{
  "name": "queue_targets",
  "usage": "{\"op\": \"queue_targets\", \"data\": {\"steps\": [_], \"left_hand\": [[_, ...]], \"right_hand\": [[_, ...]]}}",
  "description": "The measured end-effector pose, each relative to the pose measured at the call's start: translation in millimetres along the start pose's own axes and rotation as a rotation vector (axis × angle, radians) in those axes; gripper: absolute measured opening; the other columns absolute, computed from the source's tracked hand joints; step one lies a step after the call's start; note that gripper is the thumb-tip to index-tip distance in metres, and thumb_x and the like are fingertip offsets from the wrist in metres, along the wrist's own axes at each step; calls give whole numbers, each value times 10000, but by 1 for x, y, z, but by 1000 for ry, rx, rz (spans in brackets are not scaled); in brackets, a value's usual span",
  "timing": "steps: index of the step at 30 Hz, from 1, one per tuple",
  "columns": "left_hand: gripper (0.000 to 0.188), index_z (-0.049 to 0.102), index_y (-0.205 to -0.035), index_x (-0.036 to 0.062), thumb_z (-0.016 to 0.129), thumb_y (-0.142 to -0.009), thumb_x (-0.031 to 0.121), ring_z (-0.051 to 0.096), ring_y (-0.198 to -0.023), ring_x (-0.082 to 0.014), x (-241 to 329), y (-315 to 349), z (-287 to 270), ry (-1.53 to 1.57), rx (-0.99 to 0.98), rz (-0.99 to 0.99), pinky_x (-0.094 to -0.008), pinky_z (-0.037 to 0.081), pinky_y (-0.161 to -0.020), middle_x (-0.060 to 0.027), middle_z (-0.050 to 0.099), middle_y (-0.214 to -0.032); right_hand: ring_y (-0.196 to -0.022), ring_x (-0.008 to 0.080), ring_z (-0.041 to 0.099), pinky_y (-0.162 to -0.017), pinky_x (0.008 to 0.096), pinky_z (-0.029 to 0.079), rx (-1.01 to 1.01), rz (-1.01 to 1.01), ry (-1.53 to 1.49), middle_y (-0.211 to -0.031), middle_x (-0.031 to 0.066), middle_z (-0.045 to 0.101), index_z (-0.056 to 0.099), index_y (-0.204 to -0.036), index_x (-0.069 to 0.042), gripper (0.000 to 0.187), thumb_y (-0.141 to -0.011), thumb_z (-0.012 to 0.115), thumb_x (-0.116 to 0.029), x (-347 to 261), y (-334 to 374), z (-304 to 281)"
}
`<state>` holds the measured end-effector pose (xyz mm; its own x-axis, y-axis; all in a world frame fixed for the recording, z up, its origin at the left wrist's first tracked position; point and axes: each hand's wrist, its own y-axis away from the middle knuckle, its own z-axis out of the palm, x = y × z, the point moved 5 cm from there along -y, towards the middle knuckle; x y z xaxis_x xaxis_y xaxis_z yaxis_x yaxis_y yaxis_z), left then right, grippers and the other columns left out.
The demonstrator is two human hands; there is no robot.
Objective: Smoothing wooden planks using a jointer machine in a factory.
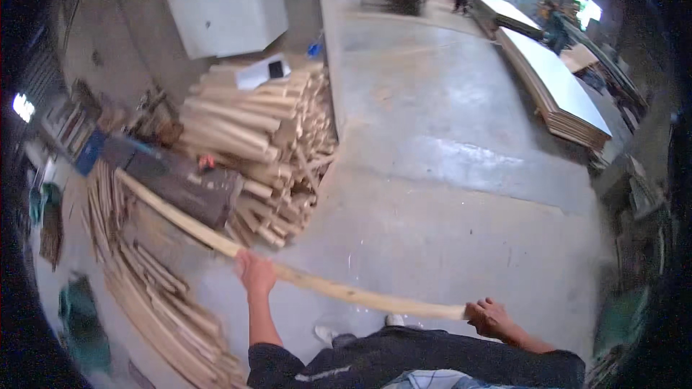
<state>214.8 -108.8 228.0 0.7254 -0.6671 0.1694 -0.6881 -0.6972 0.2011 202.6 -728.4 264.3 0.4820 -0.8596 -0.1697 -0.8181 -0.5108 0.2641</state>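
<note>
A long, narrow wooden strip lies across the front of my body, pale and slightly knotted. My left hand is closed around it partway along its length. Its near right end is gripped by my right hand, fingers wrapped over it. From my left hand the strip runs away to the far left, where its other end comes close to a dark bench-like machine. Both hands are slightly blurred.
A big stack of wooden pieces stands against the wall, with papers and a dark phone-like object on top. Long strips lie on the floor at left. Stacked white-topped panels stand at right. Two people are far off near the panels.
</note>
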Motion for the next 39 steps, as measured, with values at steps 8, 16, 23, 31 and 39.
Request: {"op": "queue_targets", "data": {"steps": [8, 16, 23, 31, 39], "left_hand": [[700, 314, -1400, -74, 515, -920, 395, 195, -1429, -319, -78, -77, -40, -62, 74, 34, -573, 184, -1128, -187, 238, -1524], [719, 288, -1425, -70, 485, -942, 425, 189, -1436, -321, -149, -152, -75, -61, 66, 51, -570, 199, -1123, -203, 232, -1533], [706, 307, -1416, -79, 473, -946, 422, 201, -1430, -334, -206, -213, -103, -81, 76, 55, -564, 203, -1125, -221, 260, -1515], [700, 315, -1401, -87, 479, -943, 417, 186, -1432, -341, -277, -300, -124, -53, 58, 64, -553, 196, -1133, -226, 281, -1498], [656, 358, -1346, -144, 461, -956, 373, 174, -1419, -400, -348, -405, -141, -118, 102, 175, -442, 187, -1167, -270, 344, -1451]], "right_hand": [[-892, 285, 575, -712, 413, 515, -36, -90, 46, -949, 64, 594, 517, -1206, -160, 507, -758, 714, -294, -103, -63, 7], [-960, 287, 580, -759, 408, 523, -110, -64, 105, -996, 71, 603, 465, -1277, -171, 554, -796, 694, -321, -205, -114, 7], [-967, 307, 580, -721, 440, 526, -86, -88, 82, -994, 85, 603, 437, -1339, -203, 582, -822, 676, -325, -289, -155, 4], [-876, 291, 588, -704, 429, 477, 44, -321, 51, -931, 96, 606, 505, -1308, -223, 546, -810, 704, -325, -367, -215, 17], [-816, 272, 559, -682, 409, 469, 99, -569, -41, -924, 79, 582, 415, -1408, -188, 577, -891, 621, -339, -454, -287, 17]]}}
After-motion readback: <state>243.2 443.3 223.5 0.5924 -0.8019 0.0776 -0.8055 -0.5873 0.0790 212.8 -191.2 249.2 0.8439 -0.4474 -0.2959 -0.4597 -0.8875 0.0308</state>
